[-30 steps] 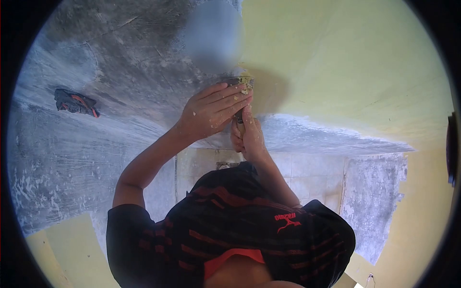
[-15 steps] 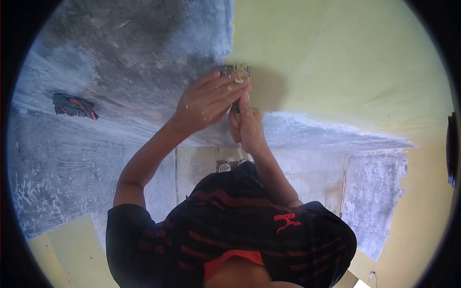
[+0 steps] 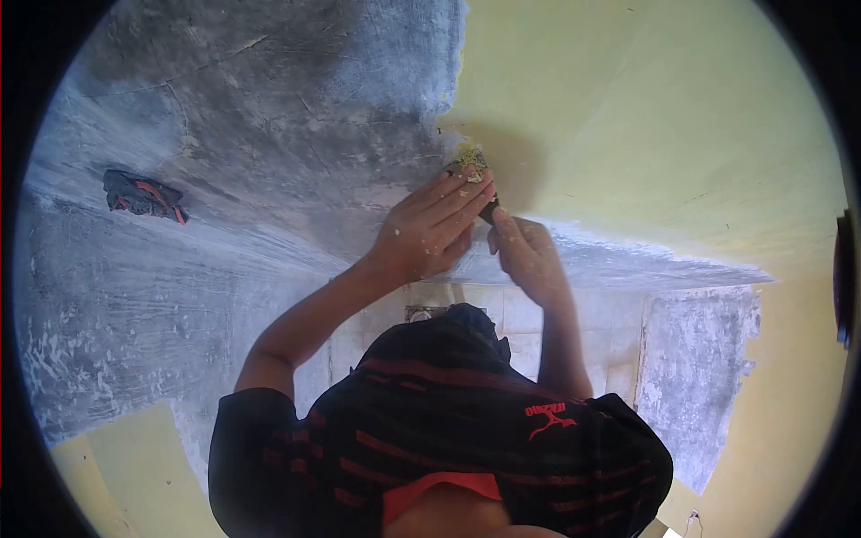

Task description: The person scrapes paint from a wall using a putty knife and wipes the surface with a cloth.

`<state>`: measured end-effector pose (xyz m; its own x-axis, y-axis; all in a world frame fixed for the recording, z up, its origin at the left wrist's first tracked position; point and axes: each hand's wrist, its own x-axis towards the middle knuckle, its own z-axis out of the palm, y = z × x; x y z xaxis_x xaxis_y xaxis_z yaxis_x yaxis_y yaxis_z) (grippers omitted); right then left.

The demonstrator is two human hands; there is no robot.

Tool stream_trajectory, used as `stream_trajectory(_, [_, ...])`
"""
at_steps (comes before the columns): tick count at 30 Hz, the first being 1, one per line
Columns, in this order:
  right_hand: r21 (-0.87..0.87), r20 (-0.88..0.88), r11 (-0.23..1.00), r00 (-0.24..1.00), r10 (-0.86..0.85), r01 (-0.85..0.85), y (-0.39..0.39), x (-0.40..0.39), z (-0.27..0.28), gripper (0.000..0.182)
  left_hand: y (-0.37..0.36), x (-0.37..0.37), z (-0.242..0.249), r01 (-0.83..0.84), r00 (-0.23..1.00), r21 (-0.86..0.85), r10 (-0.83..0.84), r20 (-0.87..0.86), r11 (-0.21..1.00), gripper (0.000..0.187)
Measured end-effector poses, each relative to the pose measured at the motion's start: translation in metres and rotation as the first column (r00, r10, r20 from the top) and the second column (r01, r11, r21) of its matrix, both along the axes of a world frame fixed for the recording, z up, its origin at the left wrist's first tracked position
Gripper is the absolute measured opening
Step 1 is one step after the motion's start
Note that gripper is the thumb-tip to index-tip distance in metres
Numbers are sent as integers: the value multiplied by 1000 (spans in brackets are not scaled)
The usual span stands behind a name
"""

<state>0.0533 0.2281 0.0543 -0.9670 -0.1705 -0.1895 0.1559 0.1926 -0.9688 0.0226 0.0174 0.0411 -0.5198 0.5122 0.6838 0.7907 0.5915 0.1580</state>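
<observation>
A scraper (image 3: pixel 473 160) lies against the wall where bare grey plaster meets yellow-green paint. Crumbled yellow paint flakes cover its blade. My left hand (image 3: pixel 423 231) presses over the blade, its fingers long and close together; its thumb is partly hidden. Lower down to the right, my right hand (image 3: pixel 529 258) is closed around the dark handle (image 3: pixel 490 211), which slants down towards it. Small pale flecks stick to the back of my left hand. The blade's edge is partly covered by paint debris.
Yellow-green paint (image 3: pixel 646 117) covers the upper right, and scraped grey plaster (image 3: pixel 269 99) the upper left. A crumpled dark cloth with orange-red parts (image 3: pixel 145 195) is at the left. A dark object (image 3: pixel 843 278) sits at the right edge. Below, a pale tiled floor shows past my body.
Both hands and the scraper have shifted down and right in view. My right hand has moved farther from the left, and the handle slants more. The whole view has drifted slightly right.
</observation>
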Motion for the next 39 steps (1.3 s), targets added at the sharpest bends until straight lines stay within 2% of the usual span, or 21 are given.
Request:
stream_trajectory(4, [157, -56, 987, 998, 26, -17, 16, 4, 45, 43, 19, 1, -16, 39, 999, 131, -43, 22, 991, 57])
stream_trajectory(6, [373, -199, 928, 978, 57, 22, 20, 7, 57, 39, 28, 0, -21, 41, 999, 183, -47, 28, 982, 61])
stream_trajectory(7, [438, -213, 898, 976, 49, 51, 19, 10, 68, 36, 33, 0, -21, 59, 997, 224, -67, 27, 973, 64])
stream_trajectory(13, [578, -324, 808, 941, 99, 114, 7, 3, 85, 30, 56, -3, -39, 58, 997, 375, -72, 23, 925, 68])
stream_trajectory(14, [605, -339, 789, 932, 131, 109, 3, 2, 84, 28, 55, -2, -42, 15, 1000, 401, -23, 13, 916, 68])
stream_trajectory(15, [601, -332, 790, 937, 107, 122, -1, 2, 83, 27, 55, -2, -43, -28, 1000, 426, 30, 2, 904, 67])
stream_trajectory(22, [651, -347, 747, 928, 134, 136, 7, 4, 91, 26, 58, 1, -32, 27, 999, 436, -44, 30, 899, 62])
stream_trajectory(25, [604, -387, 781, 916, 111, 160, 2, 8, 87, 27, 52, -5, -37, 15, 1000, 450, -9, -16, 893, 61])
stream_trajectory(28, [665, -305, 731, 949, 80, 152, 6, 6, 91, 26, 55, -2, -30, 35, 999, 421, -49, 22, 906, 60])
stream_trajectory(33, [613, -408, 762, 910, 79, 209, -1, 14, 84, 28, 56, 1, -28, 29, 999, 465, -36, 6, 885, 62])
stream_trajectory(35, [691, -371, 700, 919, 131, 179, 1, 11, 87, 32, 56, 1, -27, 36, 999, 456, -49, 17, 889, 63])
stream_trajectory(39, [631, -392, 757, 912, 123, 170, 0, 8, 82, 32, 56, 1, -29, 17, 1000, 485, -20, 2, 874, 64])
